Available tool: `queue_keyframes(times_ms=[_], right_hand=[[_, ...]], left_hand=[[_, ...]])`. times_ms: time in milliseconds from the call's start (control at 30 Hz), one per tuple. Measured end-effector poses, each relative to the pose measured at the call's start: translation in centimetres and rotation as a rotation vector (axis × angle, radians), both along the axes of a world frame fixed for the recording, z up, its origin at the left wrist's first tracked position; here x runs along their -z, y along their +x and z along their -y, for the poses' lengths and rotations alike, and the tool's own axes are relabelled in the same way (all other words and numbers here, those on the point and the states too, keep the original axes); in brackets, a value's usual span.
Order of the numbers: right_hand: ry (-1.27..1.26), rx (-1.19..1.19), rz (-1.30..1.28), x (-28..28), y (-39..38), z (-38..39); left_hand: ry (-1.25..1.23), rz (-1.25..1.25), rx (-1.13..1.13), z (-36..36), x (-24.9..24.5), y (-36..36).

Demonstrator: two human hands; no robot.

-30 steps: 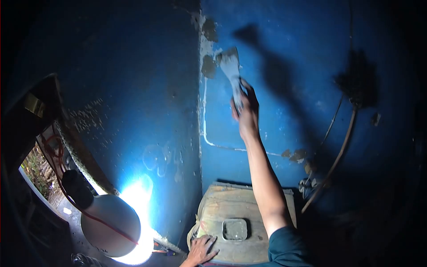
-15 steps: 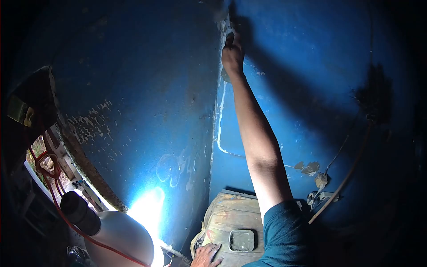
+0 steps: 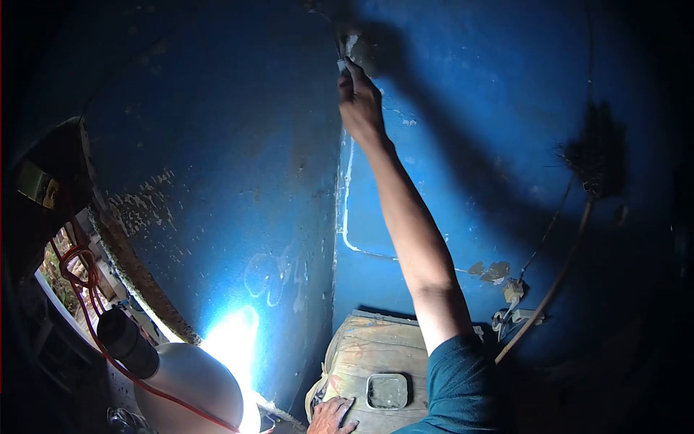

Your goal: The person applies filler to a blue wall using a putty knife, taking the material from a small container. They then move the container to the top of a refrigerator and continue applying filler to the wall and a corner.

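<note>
My right hand (image 3: 359,105) is raised high at the corner where two blue walls meet, closed around a slim tool that looks like a putty knife (image 3: 342,64). Its narrow end points up at the corner, beside a pale bare patch (image 3: 352,45); shadow hides its exact tip. Low in the view, my left hand (image 3: 332,417) lies with fingers spread on a worn, stained cloth-covered block (image 3: 372,340). Beside that hand, a small square tray (image 3: 371,391) with greyish material inside sits on the same block.
At lower left a bright lamp (image 3: 249,347) shines on the wall beside a large white rounded object (image 3: 191,383) with a red cord (image 3: 123,370). A long-handled brush or broom (image 3: 596,155) leans at right, near wires and a socket box (image 3: 513,291). An opening is at left.
My right hand has moved slightly left and down, and the tool now tilts left. A pale patch shows beside it. My left hand stays on the block. The view has shifted slightly.
</note>
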State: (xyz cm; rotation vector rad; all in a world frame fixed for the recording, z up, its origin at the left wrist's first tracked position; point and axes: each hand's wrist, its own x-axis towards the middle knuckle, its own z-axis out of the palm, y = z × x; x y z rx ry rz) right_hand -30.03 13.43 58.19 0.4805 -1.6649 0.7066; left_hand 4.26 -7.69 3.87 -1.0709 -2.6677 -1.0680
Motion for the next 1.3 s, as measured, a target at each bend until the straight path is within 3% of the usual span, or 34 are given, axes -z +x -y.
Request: queue_keyframes(times_ms=[167,267,333,500,700,800,1033,1100,1200,1300], right_hand=[[-0.146,0.039,0.152,-2.9,4.9,-2.9],[-0.14,0.107,0.153,-7.2,0.6,-7.0],[-0.117,0.073,0.437,-10.1,1.4,-7.2],[-0.216,0.048,0.512,-13.6,1.4,-6.7],[-0.176,-0.007,0.551,-15.3,1.5,-5.8],[-0.166,0.063,0.513,-15.1,1.8,-4.9],[-0.07,-0.05,0.456,-14.9,1.7,-7.0],[-0.135,-0.106,0.584,-15.0,1.4,-7.0],[-0.059,-0.145,0.55,-13.1,4.9,-8.7],[-0.116,-0.094,0.492,-12.8,4.9,-9.8]], left_hand=[[0.008,-0.009,0.003,0.1,-1.3,0.0],[0.028,-0.01,-0.003,0.2,-0.6,0.0],[0.024,-0.007,-0.013,0.2,-0.7,-0.1],[0.025,-0.016,-0.016,0.3,-1.0,0.0],[0.048,-0.125,-0.022,0.3,-0.9,-0.1],[0.073,-0.059,0.003,0.3,-0.6,-0.3],[-0.004,0.009,0.005,0.4,-1.8,0.0],[-0.024,0.007,0.012,0.3,-1.9,0.1],[-0.029,0.018,0.023,0.3,-1.6,-0.2],[-0.007,0.053,0.02,0.3,-1.1,-0.3]])
